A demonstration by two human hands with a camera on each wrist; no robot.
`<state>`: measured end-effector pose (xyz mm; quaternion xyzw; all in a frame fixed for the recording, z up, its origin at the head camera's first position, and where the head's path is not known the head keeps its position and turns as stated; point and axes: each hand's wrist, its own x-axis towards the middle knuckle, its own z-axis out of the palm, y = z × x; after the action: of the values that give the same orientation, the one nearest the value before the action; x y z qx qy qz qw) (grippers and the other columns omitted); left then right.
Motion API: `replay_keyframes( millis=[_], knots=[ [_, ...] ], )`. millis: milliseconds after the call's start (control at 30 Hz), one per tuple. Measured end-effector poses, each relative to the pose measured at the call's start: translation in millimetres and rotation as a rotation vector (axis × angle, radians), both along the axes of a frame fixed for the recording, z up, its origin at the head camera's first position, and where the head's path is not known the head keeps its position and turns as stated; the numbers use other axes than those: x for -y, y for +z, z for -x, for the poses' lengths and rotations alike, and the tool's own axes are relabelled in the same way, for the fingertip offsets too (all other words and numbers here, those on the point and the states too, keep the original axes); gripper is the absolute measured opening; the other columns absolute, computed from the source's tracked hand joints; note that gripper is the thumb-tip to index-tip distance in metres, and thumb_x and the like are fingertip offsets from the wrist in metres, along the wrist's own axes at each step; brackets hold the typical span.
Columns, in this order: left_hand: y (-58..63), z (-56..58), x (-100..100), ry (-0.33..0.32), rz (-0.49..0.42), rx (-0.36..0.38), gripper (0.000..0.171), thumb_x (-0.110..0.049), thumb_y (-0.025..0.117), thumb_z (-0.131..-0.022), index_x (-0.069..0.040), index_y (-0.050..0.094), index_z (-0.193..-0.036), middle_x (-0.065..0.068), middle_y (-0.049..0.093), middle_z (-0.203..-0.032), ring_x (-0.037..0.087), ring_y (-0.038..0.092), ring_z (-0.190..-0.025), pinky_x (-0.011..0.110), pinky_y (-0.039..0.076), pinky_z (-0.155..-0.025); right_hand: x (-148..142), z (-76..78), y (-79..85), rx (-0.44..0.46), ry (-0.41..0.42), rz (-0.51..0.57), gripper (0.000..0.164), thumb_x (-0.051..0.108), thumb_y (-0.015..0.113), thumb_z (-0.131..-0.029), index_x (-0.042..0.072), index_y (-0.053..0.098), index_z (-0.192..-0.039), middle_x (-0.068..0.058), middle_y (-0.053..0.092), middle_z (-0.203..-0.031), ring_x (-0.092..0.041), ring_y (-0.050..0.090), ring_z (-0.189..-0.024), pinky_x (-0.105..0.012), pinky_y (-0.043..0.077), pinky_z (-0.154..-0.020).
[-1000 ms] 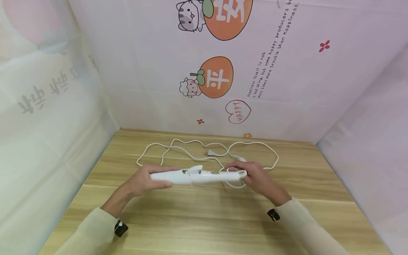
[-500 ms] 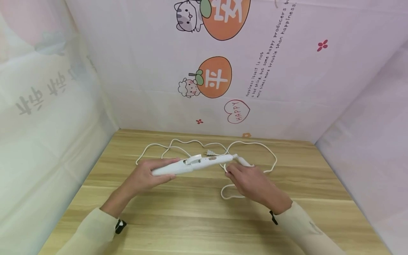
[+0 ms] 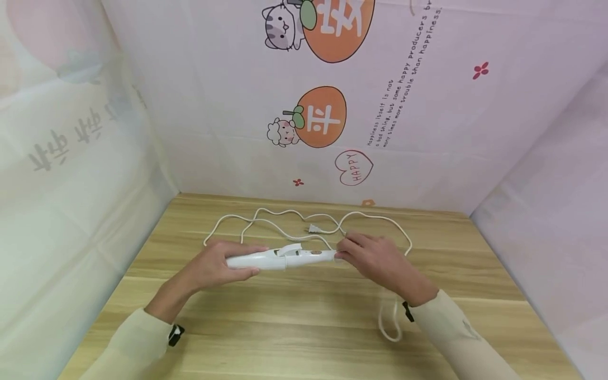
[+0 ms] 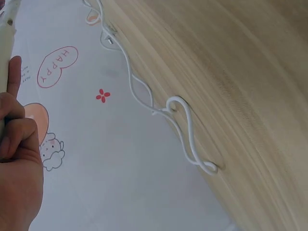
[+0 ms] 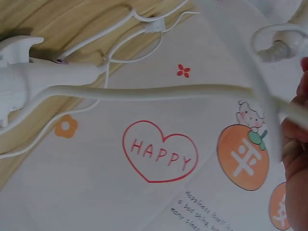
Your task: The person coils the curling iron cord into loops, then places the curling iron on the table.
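A white curling iron (image 3: 309, 257) with a raised lever is held level above the table in the head view. My left hand (image 3: 211, 266) grips its thicker left end, thumb below and fingers behind. My right hand (image 3: 372, 261) is at the slim handle end, fingers curled about the white cord (image 3: 390, 333), part of which hangs in a loop below the hand. The left wrist view shows the left hand (image 4: 19, 144) round the white body. In the right wrist view, the right hand (image 5: 298, 139) is partly cut off and cord crosses before it; the exact pinch is unclear.
More white cord (image 3: 285, 211) lies in loops at the back of the wooden table (image 3: 285, 338), with its two-pin plug (image 3: 314, 228) among them. A printed cloth wall (image 3: 214, 132) rises behind, and pale cloth sides stand left and right.
The iron's right end rose, then came down level again. My right hand has shifted along the handle end and cord, and a cord loop now hangs beneath it. The left hand keeps its grip.
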<state>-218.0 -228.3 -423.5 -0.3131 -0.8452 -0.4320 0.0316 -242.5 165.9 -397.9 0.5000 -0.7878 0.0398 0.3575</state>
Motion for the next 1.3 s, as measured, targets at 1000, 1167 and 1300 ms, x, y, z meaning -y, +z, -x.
replay_keyframes(
  millis=[1000,1167,1300],
  knots=[
    [-26.8,9.7,1.7,0.094,-0.373,0.183,0.043,-0.002,0.085,-0.092,-0.002,0.076,-0.134,0.011,0.079,-0.131,0.012,0.066,-0.084,0.027,0.058,-0.068,24.8,5.1,-27.8,0.648,-0.108,0.364,0.030,0.001,0.064,-0.107,0.013,0.074,-0.082,0.005,0.072,-0.076,0.006,0.035,-0.058,-0.020,0.036,-0.050],
    [-22.1,6.6,-4.8,0.142,-0.368,0.105,0.044,-0.004,0.089,-0.088,-0.005,0.079,-0.131,0.019,0.079,-0.124,0.010,0.068,-0.081,0.026,0.058,-0.064,29.8,-0.6,-25.1,0.618,-0.165,0.300,0.025,0.009,0.065,-0.109,0.014,0.070,-0.086,0.007,0.068,-0.074,0.002,0.042,-0.061,-0.021,0.040,-0.054],
    [-21.3,6.0,-8.1,0.167,-0.315,-0.080,0.047,-0.002,0.093,-0.083,-0.007,0.081,-0.128,0.016,0.082,-0.119,0.008,0.067,-0.079,0.025,0.055,-0.060,30.1,-4.2,-23.7,0.772,-0.161,0.365,0.022,0.013,0.065,-0.111,0.014,0.072,-0.090,0.004,0.069,-0.076,0.002,0.041,-0.058,-0.021,0.037,-0.051]
  ],
)
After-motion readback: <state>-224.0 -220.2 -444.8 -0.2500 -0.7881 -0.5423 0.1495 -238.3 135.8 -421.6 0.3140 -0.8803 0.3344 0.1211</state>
